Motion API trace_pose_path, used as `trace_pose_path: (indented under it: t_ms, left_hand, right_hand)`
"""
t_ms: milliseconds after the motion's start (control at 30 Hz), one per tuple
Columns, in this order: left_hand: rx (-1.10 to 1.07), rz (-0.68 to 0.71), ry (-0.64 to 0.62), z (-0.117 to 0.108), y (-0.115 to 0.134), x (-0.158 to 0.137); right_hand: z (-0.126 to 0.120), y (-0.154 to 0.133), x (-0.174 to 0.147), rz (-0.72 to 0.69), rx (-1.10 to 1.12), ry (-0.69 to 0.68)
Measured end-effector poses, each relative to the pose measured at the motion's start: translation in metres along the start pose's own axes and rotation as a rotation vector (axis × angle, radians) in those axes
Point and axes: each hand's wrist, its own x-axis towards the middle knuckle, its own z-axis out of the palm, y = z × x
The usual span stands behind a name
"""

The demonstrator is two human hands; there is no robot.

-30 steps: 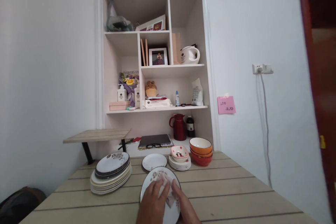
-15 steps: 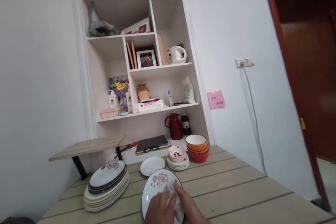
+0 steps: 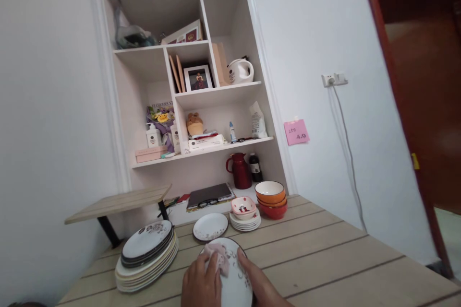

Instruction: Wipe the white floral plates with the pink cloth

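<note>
A white plate (image 3: pixel 235 284) with a dark rim and a brown flower pattern is tilted up in front of me at the bottom of the view. My right hand (image 3: pixel 262 282) grips its right edge, thumb lying over the face. Under the fingers of my left hand (image 3: pixel 201 279) a pale pink cloth (image 3: pixel 218 256) is bunched against the plate's upper left part. Just behind, a smaller white plate (image 3: pixel 210 227) with a dark rim lies on the wooden table (image 3: pixel 317 254). The lower part of the held plate is out of frame.
Left stands a tall stack of plates (image 3: pixel 147 255), near a raised wooden shelf (image 3: pixel 118 200). Small plates (image 3: pixel 245 223) carry a pink-patterned bowl (image 3: pixel 243 207); orange and red bowls (image 3: pixel 271 200) are stacked beside them. Behind are a dark laptop (image 3: pixel 209 195), glasses (image 3: pixel 208 203) and a red jug (image 3: pixel 240 171).
My left hand and the cloth have moved left and up across the plate, away from my right hand. The plate has turned, its flowers shifting from the top to the right side.
</note>
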Motion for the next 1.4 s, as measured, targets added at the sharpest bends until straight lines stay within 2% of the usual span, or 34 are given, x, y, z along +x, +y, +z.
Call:
trace_pose_path:
  t_ms: [200,300,367,500,600,733,833,933,1033,1133,1200,1267,1400]
  left_hand:
    - [-0.082,0.165,0.042,0.006,0.005,-0.005]
    - [-0.122,0.186,0.078,0.004,0.01,-0.004]
    - [-0.124,0.137,0.079,0.0,0.011,-0.001]
    - [-0.058,-0.051,0.035,-0.009,0.01,0.004]
    - [0.012,-0.155,-0.05,-0.014,0.007,0.005]
    - [0.071,-0.208,-0.188,-0.011,0.005,0.0]
    - [0.015,-0.165,-0.22,-0.006,0.005,-0.005]
    - [-0.124,-0.054,-0.196,-0.005,0.01,-0.009]
    - [-0.223,0.064,-0.15,-0.009,0.02,-0.007]
    - [-0.219,0.094,-0.094,-0.018,0.024,0.0]
    - [-0.178,0.036,-0.086,-0.026,0.02,0.007]
    - [-0.121,-0.087,-0.102,-0.032,0.012,0.011]
    - [-0.098,-0.213,-0.246,-0.036,0.002,0.012]
  right_hand:
    - [0.003,-0.002,-0.003,-0.002,0.024,-0.029]
    - [0.004,0.0,-0.002,-0.012,-0.013,-0.033]
    - [0.004,0.001,-0.001,-0.018,-0.034,-0.026]
    - [0.004,0.003,-0.002,-0.007,-0.04,-0.036]
    - [0.001,0.003,-0.002,0.045,-0.005,-0.042]
    - [-0.001,0.002,-0.003,0.072,0.08,-0.043]
    - [-0.002,0.001,-0.004,0.009,0.116,-0.043]
    - [-0.003,0.0,-0.004,-0.035,0.12,-0.031]
    - [-0.003,0.002,-0.003,-0.018,0.086,-0.015]
    - [0.0,0.005,-0.003,0.03,0.029,-0.016]
    - [0.003,0.007,-0.004,0.043,0.0,-0.019]
    - [0.005,0.008,-0.007,0.059,-0.02,-0.029]
    - [0.004,0.006,-0.009,0.026,0.018,-0.033]
